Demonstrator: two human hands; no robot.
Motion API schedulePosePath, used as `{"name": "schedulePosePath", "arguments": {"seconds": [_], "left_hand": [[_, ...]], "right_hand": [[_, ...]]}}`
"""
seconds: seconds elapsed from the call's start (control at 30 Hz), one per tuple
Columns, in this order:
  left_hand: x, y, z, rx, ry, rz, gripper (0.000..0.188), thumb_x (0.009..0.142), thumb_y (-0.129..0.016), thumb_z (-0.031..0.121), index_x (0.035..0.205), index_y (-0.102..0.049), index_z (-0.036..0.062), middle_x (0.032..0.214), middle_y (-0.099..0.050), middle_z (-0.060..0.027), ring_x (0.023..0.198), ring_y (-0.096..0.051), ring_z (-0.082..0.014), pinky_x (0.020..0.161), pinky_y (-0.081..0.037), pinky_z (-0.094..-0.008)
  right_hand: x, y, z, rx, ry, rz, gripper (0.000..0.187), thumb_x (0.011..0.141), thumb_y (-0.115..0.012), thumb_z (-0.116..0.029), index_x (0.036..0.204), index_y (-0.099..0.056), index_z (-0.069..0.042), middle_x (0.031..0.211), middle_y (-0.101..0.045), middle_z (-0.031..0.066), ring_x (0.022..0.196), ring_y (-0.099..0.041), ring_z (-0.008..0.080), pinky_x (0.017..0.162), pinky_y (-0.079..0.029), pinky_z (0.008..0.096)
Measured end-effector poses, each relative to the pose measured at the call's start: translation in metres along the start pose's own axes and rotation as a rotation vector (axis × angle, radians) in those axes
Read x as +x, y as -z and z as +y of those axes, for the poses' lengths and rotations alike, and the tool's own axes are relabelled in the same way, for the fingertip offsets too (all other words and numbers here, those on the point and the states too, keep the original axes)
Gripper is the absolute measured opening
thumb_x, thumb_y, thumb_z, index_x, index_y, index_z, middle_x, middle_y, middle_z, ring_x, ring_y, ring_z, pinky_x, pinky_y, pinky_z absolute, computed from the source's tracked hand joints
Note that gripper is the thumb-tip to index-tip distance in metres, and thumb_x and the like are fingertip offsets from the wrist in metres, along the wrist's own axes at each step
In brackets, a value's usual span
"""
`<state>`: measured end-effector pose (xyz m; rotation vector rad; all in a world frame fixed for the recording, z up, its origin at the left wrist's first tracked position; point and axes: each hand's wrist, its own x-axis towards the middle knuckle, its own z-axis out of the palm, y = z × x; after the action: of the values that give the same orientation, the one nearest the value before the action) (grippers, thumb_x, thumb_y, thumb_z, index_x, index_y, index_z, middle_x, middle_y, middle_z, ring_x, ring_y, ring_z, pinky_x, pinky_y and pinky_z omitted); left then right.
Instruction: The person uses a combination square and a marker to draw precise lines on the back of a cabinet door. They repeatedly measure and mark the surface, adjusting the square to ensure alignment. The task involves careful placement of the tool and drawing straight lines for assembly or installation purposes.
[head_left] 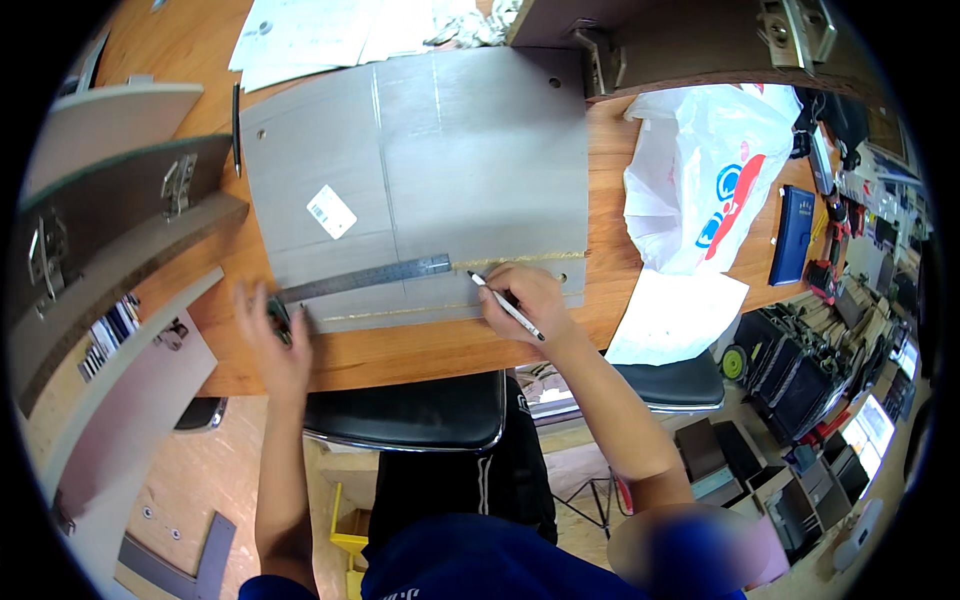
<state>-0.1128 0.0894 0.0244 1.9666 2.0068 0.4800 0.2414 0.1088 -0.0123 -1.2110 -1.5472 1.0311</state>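
A grey panel [480, 170] lies flat on the wooden table, with faint lines and two rough golden strips across its near part. On it rests a metal try square [370, 279], its ruled blade slanting slightly up to the right. My left hand [275, 345] is at the panel's left edge, slightly blurred, with thumb and fingers around the square's dark green handle [279, 318]. My right hand [535, 300] grips a white marker [512, 308]. The marker's dark tip points up-left at the panel, just right of the blade's end. A white label [331, 212] sticks to the panel.
Brown panels with metal hinges stand at the left [120, 220] and far right [690, 45]. A white plastic bag [700, 180], a paper sheet [675, 318] and a blue notebook [793, 235] lie to the right. A black pen [237, 130] and papers [305, 40] lie beyond. A black chair [410, 415] stands below the table edge.
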Motion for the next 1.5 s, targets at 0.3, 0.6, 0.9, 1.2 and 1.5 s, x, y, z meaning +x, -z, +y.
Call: {"name": "schedulePosePath", "arguments": {"seconds": [0.3, 0.6, 0.9, 1.2, 1.5], "left_hand": [[-0.010, 0.024, -0.057, -0.106, 0.411, -0.222, 0.078, 0.087, -0.082, 0.019, 0.151, -0.044, -0.0057, 0.140, -0.055, -0.0249, 0.125, -0.059, -0.0374, 0.105, -0.049, -0.0427], [0.011, 0.035, -0.058, 0.059, 0.332, -0.424, 0.045, 0.082, -0.083, 0.030, 0.105, -0.063, -0.0033, 0.084, -0.069, -0.0201, 0.077, -0.069, -0.0350, 0.070, -0.054, -0.0435], [-0.087, 0.028, 0.004, -0.676, 0.719, -0.442, 0.027, 0.100, -0.073, 0.028, 0.091, -0.061, 0.0052, 0.081, -0.068, -0.0024, 0.067, -0.057, -0.0088, 0.064, -0.050, -0.0278], [-0.135, -0.054, 0.115, -1.138, 0.976, -0.633, 0.021, 0.108, -0.059, 0.024, 0.107, -0.058, 0.0029, 0.098, -0.068, -0.0062, 0.091, -0.070, -0.0147, 0.070, -0.064, -0.0331], [-0.129, -0.081, 0.125, -0.951, 0.750, -0.704, 0.027, 0.107, -0.061, 0.025, 0.106, -0.061, -0.0022, 0.084, -0.070, -0.0082, 0.078, -0.075, -0.0168, 0.061, -0.057, -0.0280]], "right_hand": [[-0.004, -0.002, 0.006, -0.034, 0.045, 0.023, 0.020, 0.081, -0.074, 0.003, 0.082, -0.057, -0.007, 0.069, -0.062, 0.0094, 0.054, -0.059, 0.0272, 0.049, -0.046, 0.0360], [-0.007, -0.004, 0.005, -0.065, 0.044, 0.060, 0.019, 0.082, -0.074, 0.002, 0.084, -0.057, -0.006, 0.070, -0.063, 0.0107, 0.054, -0.061, 0.0283, 0.050, -0.047, 0.0360], [-0.004, -0.007, 0.001, 0.077, -0.071, 0.109, 0.014, 0.093, -0.069, -0.003, 0.106, -0.065, 0.000, 0.095, -0.073, 0.0167, 0.073, -0.070, 0.0287, 0.067, -0.056, 0.0337], [-0.048, -0.012, -0.023, -0.244, 0.080, -0.107, 0.038, 0.090, -0.074, -0.011, 0.127, -0.064, -0.005, 0.134, -0.066, 0.0146, 0.124, -0.060, 0.0374, 0.107, -0.046, 0.0517], [-0.061, -0.024, -0.025, -0.383, 0.112, -0.215, 0.046, 0.085, -0.076, -0.011, 0.129, -0.063, -0.007, 0.143, -0.060, 0.0121, 0.138, -0.050, 0.0368, 0.114, -0.039, 0.0591]]}}
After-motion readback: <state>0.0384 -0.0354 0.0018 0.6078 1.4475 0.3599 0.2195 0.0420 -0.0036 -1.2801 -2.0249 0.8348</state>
